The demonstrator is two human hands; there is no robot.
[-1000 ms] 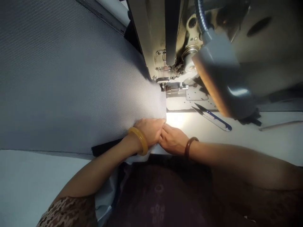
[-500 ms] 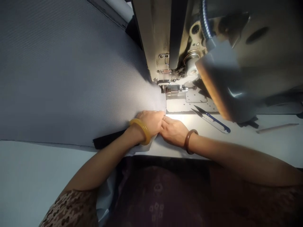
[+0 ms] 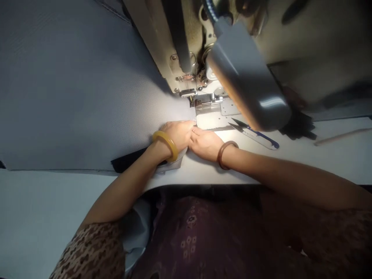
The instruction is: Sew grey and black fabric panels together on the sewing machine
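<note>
A large sheet of grey fabric (image 3: 87, 97) spreads from the left to the sewing machine's presser foot (image 3: 192, 101). My left hand (image 3: 180, 133), with a yellow bangle (image 3: 166, 144) at the wrist, is closed on the fabric's right edge, just below the foot. Touching it, my right hand (image 3: 205, 143) pinches the same edge; its fingertips are partly hidden. A brown bangle (image 3: 223, 155) is on that wrist. Under my left forearm lies a black strip (image 3: 129, 159) against the fabric.
Thread snips (image 3: 255, 135) with a blue handle lie on the white table (image 3: 305, 162), right of my hands. A grey lamp (image 3: 250, 77) hangs over the machine's right side. A thin stick (image 3: 343, 136) rests at the far right.
The whole view has shifted, so the machine and both hands appear higher and further left. The lamp now covers more of the machine. Both hands keep their hold beside the foot.
</note>
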